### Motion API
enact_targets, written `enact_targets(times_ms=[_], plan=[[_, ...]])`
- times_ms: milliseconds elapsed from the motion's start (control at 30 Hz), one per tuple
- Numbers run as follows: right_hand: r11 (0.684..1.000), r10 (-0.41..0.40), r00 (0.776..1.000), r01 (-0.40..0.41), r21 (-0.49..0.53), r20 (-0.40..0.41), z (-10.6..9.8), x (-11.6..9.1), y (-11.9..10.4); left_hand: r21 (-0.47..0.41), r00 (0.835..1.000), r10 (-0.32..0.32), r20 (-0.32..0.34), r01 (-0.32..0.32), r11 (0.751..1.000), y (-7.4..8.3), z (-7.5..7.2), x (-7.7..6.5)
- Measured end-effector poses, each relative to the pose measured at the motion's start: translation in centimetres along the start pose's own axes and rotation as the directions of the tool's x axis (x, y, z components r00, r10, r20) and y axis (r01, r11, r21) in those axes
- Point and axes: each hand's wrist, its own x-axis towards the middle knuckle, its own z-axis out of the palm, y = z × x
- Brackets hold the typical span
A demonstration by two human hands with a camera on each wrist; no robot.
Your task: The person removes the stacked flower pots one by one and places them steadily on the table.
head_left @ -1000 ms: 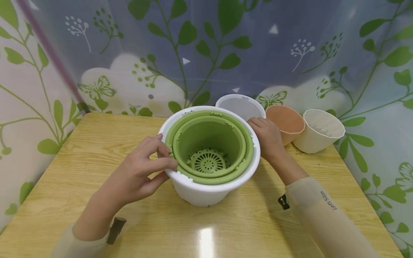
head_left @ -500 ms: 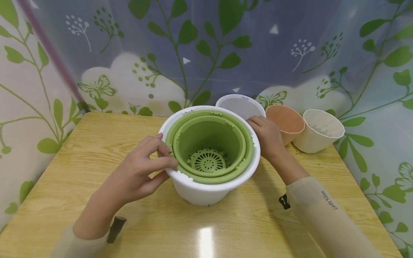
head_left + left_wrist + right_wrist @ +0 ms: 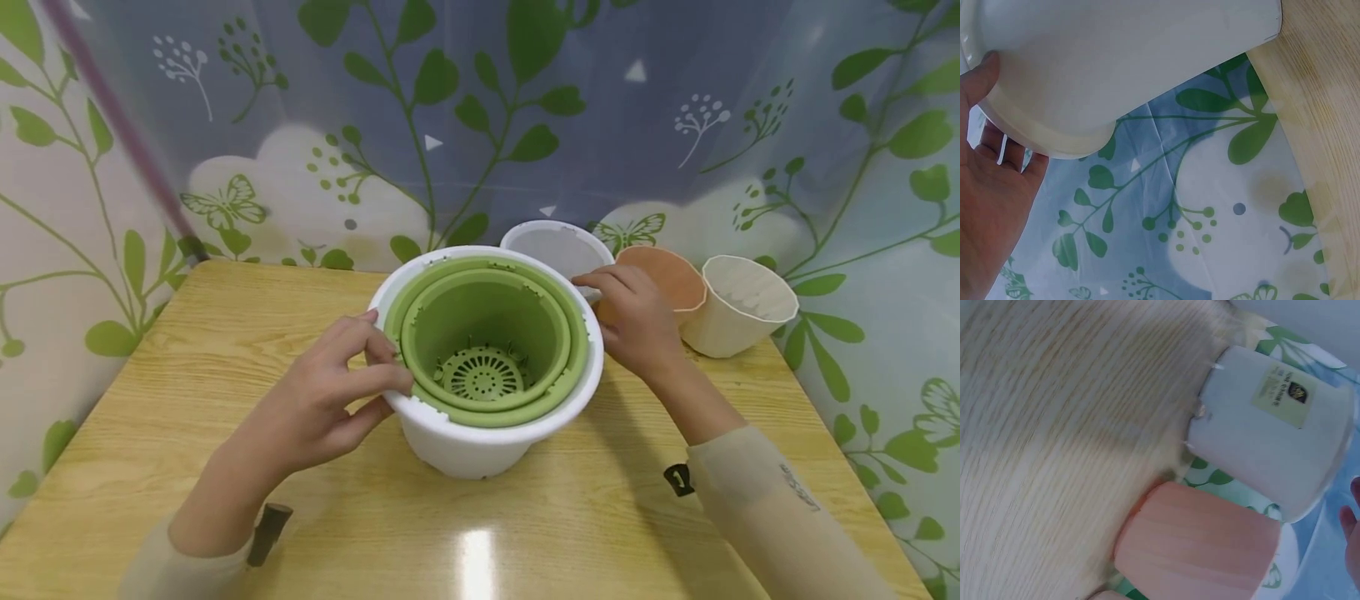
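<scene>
While the wooden table point(image 3: 360, 517) takes up most of the lower view, it's the big white pot point(image 3: 465, 454) standing upright on it that matters, mouth facing up, its axis running straight vertical. Nested inside it, also mouth-up, are an outer green pot point(image 3: 579, 350) and a smaller inner green pot point(image 3: 487, 317). Behind and to the right of the white pot sit a pale pot point(image 3: 555, 247), an orange pot point(image 3: 667, 283) and a cream pot point(image 3: 750, 292). Compared with half a second ago the white pot hasn't really budged, but the right hand point(image 3: 645, 321) has shifted outward from its right side and the thumb now shows. The left hand point(image 3: 330, 392) hasn't moved: it's pinching the white pot's left rim. Right hand's fingers are loose, close to the opposite rim; can't tell if a fingertip's touching.
</scene>
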Motion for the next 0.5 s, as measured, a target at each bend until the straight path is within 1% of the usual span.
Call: enact_targets(times_ms=[133,200,267,333,400,500], plan=[[1.0,0.016,0.999,-0.016,0.001,-0.052,-0.9,0.2,-1.0,-0.004,1.0,-0.007,0.004,0.007,1.0,0.0,-0.1,0.0],[1.0,0.011,0.997,-0.009,0.018,-0.083,-1.4,0.5,-1.7,-0.007,1.0,-0.007,0.004,0.007,1.0,0.0,-0.1,0.0],[0.998,-0.007,0.993,0.014,0.057,-0.117,-2.0,1.0,-2.5,-0.01,1.0,-0.009,0.004,0.009,1.0,0.0,-0.1,0.0],[0.991,-0.043,0.989,0.061,0.122,-0.144,-2.6,1.6,-3.5,-0.011,1.0,-0.01,0.003,0.01,1.0,0.0,0.0,0.0],[0.974,-0.102,0.986,0.126,0.188,-0.13,-3.2,2.2,-4.7,-0.013,1.0,-0.011,0.001,0.011,1.0,0.0,0.0,0.0],[0.936,-0.216,0.975,0.222,0.274,-0.054,-4.2,3.0,-6.5,-0.008,1.0,-0.001,-0.004,0.001,1.0,0.0,0.0,0.0]])
